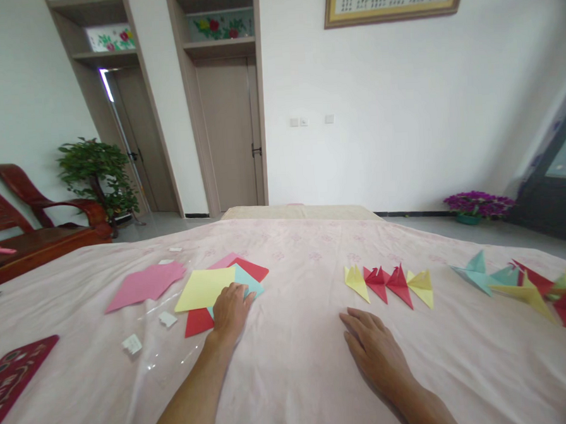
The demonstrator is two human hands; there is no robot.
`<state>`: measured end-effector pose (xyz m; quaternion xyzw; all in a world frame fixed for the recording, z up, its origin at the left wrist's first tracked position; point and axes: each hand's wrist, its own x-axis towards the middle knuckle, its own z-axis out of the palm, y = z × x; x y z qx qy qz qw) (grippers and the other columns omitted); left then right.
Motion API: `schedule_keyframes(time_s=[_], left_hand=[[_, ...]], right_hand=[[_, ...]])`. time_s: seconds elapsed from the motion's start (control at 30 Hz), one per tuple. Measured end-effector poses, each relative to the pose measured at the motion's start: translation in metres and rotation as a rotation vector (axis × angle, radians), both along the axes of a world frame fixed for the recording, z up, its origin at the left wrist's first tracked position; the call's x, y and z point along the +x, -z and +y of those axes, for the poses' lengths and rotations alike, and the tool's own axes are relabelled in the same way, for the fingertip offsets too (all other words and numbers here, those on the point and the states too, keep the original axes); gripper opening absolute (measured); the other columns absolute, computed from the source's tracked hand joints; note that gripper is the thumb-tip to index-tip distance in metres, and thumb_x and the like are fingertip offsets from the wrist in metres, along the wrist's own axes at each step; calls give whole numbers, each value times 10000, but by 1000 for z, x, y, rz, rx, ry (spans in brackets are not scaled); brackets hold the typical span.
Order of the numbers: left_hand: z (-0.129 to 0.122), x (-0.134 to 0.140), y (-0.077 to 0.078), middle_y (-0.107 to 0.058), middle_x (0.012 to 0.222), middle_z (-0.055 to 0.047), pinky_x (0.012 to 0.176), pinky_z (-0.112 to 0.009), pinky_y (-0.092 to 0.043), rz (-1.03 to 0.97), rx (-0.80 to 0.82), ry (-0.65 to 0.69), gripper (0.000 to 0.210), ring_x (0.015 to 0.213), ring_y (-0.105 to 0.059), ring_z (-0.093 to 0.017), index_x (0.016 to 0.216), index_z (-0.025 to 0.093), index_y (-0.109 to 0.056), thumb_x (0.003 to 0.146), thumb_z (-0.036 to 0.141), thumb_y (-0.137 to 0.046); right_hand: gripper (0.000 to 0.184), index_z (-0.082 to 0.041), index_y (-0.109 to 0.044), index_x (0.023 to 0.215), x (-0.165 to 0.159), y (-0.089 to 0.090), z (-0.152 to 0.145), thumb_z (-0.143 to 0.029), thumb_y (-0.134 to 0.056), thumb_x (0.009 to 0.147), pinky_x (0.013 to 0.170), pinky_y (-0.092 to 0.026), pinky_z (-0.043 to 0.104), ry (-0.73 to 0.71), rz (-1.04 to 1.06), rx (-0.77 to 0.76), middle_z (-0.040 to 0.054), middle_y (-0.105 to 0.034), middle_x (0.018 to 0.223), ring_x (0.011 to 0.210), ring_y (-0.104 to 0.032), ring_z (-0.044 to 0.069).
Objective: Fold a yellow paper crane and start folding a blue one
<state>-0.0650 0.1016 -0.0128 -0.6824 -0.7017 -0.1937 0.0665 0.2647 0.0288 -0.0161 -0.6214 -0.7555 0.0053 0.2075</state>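
Touching paper sheets (204, 286) with curled fingers of left hand (231, 311), toward far edge of cloth (295, 363); can't tell if gripping. Resting right hand (372, 341) with narrowly spaced fingers near folded birds (399, 289).

The left grip (230, 312) is a bare human hand with slim fingers (239, 289), and the right grip (376, 345) matches it, its back broad and smooth. The left forearm (193, 382) is bare, narrow at the wrist (220, 343) and thicker farther down; the right forearm (423, 402), also bare, shows a shorter stretch. The fingernails are too small to make out.
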Motion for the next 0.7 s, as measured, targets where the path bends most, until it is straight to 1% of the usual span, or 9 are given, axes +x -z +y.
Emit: schedule_keyframes(time_s=[0.1,0.17,0.27,0.37,0.5,0.7], left_hand=[[0,-1,0,-675,1071,-45,860,-276,-412,-3,-2,-6,223,1013,-596,-193,1035,241,-678,950,343,-499],[0,0,-1,-675,1079,-44,854,-278,-413,-4,-1,-9,233,1007,-599,-193,1029,244,-682,948,368,-502],[-1,1,-3,-677,1095,-47,841,-288,-421,0,-5,-17,257,1004,-598,-210,1040,236,-680,902,424,-572],[-2,1,-3,-686,1076,-44,824,-285,-424,4,-18,-30,232,1002,-598,-216,1016,237,-685,875,408,-616],[-2,0,-3,-692,1040,-49,824,-279,-418,6,-20,-30,216,1003,-599,-208,993,236,-686,910,398,-570],[-2,-1,-2,-699,987,-51,781,-280,-419,8,-4,-38,217,952,-615,-203,953,236,-691,943,349,-506]], right_hand=[[408,-201,-638,1259,0,0,0,-278,-432,915,1039,-402,425,-2,-4,1,103,-588,1316,1230,-496,269],[409,-192,-638,1259,0,0,0,-278,-429,917,1041,-400,425,-3,-6,1,106,-585,1320,1231,-496,269],[410,-194,-635,1262,1,0,0,-272,-429,916,1037,-403,429,-3,-3,6,105,-585,1322,1228,-498,270],[410,-203,-635,1263,0,0,0,-272,-429,915,1042,-399,432,-10,-3,8,99,-586,1323,1229,-496,270],[413,-191,-635,1263,0,-1,-1,-271,-419,921,1049,-396,429,-7,-11,3,102,-586,1322,1234,-491,269],[411,-213,-633,1264,1,0,0,-272,-427,913,1042,-398,431,-8,8,4,96,-585,1324,1231,-494,267]])
